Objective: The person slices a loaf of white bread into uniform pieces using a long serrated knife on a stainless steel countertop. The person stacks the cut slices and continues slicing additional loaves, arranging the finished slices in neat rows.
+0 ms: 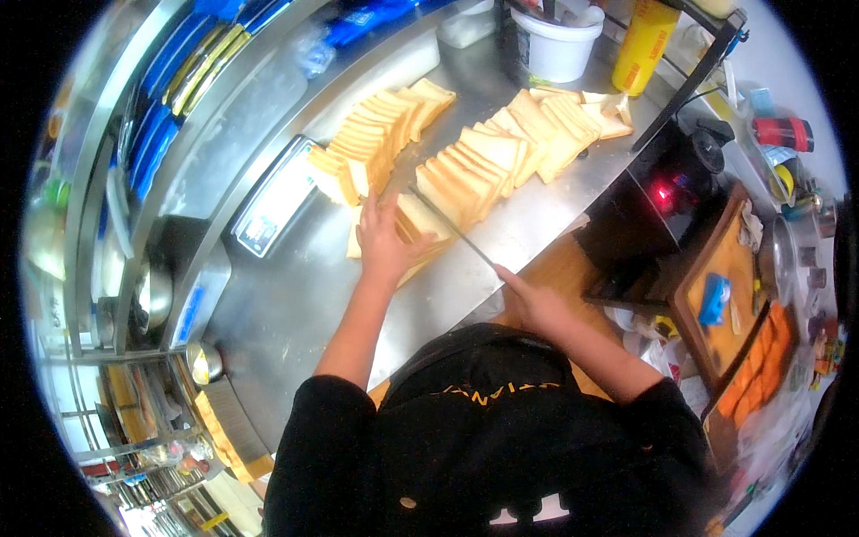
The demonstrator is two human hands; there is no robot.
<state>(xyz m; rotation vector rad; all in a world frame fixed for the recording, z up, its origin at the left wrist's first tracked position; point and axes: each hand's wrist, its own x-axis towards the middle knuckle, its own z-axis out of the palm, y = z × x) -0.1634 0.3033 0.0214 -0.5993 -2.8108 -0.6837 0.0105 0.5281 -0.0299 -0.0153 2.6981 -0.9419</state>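
My left hand [386, 243] grips the uncut part of a bread loaf [418, 217], its fingers and thumb spread around the sides. In my right hand [535, 306] is the handle end of a long bread knife [458, 230]. The blade lies across the bread between the loaf and a row of leaning white slices [465, 170]. Whether its edge is inside the bread, I cannot tell. Farther left, another row of slices [383, 125] leans beside my left fingertips. Both rows rest on a steel worktop [295, 304].
Behind the bread stand a white bucket [557, 49] and a yellow cylinder [646, 45]. A flat white device [277, 199] lies left. A black machine with a red light [662, 192] is at the right, near a wooden tray [716, 277]. At lower left is a long loaf [224, 425].
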